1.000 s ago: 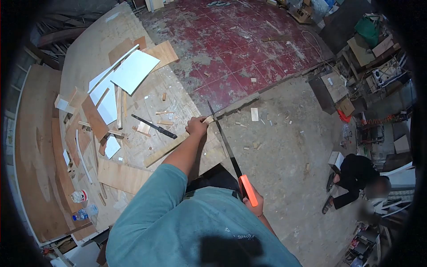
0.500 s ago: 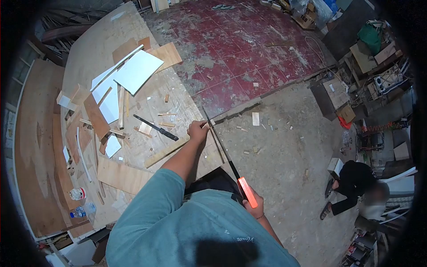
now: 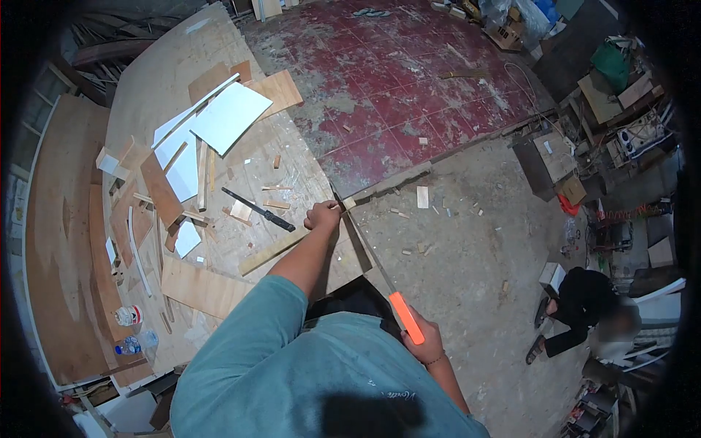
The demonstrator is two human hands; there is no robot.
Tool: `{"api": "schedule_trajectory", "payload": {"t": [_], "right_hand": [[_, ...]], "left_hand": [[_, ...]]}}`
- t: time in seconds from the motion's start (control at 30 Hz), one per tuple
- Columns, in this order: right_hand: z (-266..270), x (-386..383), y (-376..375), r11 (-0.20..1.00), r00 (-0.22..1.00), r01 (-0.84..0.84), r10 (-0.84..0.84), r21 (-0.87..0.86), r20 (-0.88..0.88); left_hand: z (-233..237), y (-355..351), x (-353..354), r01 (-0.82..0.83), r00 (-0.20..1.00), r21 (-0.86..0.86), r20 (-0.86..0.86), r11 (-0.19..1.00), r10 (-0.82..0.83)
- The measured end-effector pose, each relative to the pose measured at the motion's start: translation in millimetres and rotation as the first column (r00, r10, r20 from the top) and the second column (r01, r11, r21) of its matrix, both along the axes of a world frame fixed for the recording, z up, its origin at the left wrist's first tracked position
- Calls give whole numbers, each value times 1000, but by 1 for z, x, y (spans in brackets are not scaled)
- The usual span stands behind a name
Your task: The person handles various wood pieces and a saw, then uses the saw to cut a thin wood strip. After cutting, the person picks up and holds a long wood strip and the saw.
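Note:
My right hand (image 3: 425, 340) is closed around the orange handle of a handsaw (image 3: 406, 318). Its long thin blade runs up and left to the table edge, crossing a narrow wooden strip (image 3: 274, 250). At that edge my left hand (image 3: 322, 216) presses the strip down with curled fingers, just left of the blade. A short end of the strip sticks out past the blade over the floor. Left of that hand, a black-handled tool with a long dark shaft (image 3: 257, 209) lies on the worktable (image 3: 292, 171).
White panels (image 3: 231, 119), plywood offcuts (image 3: 204, 286) and sticks litter the table. A jar (image 3: 128, 315) and a plastic bottle (image 3: 128, 346) stand at its near left. Wood scraps dot the concrete floor (image 3: 460, 248). Another person (image 3: 584, 306) crouches at the right.
My right hand and the saw have moved slightly down and right, drawing the blade back toward me. My left hand stays on the strip. The view has shifted a little.

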State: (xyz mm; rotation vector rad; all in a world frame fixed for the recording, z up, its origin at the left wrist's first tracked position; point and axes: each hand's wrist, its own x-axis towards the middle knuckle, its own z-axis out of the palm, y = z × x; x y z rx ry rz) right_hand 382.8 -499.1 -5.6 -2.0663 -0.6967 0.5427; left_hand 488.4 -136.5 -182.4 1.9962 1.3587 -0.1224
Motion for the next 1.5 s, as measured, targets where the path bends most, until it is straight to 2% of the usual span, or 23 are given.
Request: {"api": "schedule_trajectory", "payload": {"t": [0.07,0.13,0.2,0.23,0.37,0.5,0.57,0.6,0.67,0.77,0.83,0.93,1.0,1.07,1.13,1.2,1.23,1.3,1.37,1.43,1.5], "right_hand": [[19,3,9,999,987,31,-38,-42,-156],[41,5,21,998,984,44,-49,-33,-171],[57,8,27,998,980,60,-65,-34,-186],[63,9,29,997,979,75,-79,-25,-187],[69,15,32,993,964,113,-117,-29,-238],[95,27,44,991,957,116,-130,-68,-259],[102,36,51,967,895,198,-246,-162,-373],[99,43,56,967,897,190,-241,-168,-371],[78,63,69,996,972,85,-76,31,-223],[3,97,104,994,969,84,-96,-63,-226],[-22,110,122,991,967,118,-127,-55,-221],[-50,104,100,996,972,84,-79,15,-223],[-76,91,88,995,944,98,-93,-2,-315],[-77,73,99,987,999,29,-25,157,-31],[-82,57,102,990,989,71,-54,124,-135],[-77,47,107,951,979,187,-159,247,-127],[-64,45,107,947,979,190,-161,260,-127],[-33,33,98,914,976,215,-210,345,-51],[-14,27,69,925,964,83,-168,370,204],[8,26,42,931,973,111,-173,348,151],[14,28,28,932,976,135,-183,337,116]], "left_hand": [[1,-4,-2,-14,999,62,35,998,12],[5,-5,-3,-22,999,23,39,999,21],[5,-8,-5,-8,997,89,83,996,1],[5,-7,-5,-9,996,54,92,999,4],[2,-7,-7,-4,996,52,86,999,0],[7,-6,-9,-1,993,20,117,1000,-2],[7,-5,-8,7,990,21,138,1000,-10],[7,-5,-9,-1,990,14,138,1000,0],[8,-3,-8,5,992,-4,128,1000,-5],[6,-2,-8,8,990,-14,143,1000,-6],[3,-1,-7,16,992,18,122,1000,-18],[4,-3,-9,48,995,48,80,998,-51],[5,-1,-5,41,993,61,107,997,-48],[-1,2,-2,41,995,73,85,996,-47],[-9,1,-1,15,998,103,67,995,-22],[-9,1,-1,31,997,111,60,993,-38],[-4,-1,-2,23,998,86,57,996,-28],[12,-1,-3,20,999,46,40,999,-22],[9,0,1,18,999,73,42,997,-22],[2,-3,-4,38,997,137,55,990,-45],[3,-3,-6,50,996,132,65,990,-60]]}}
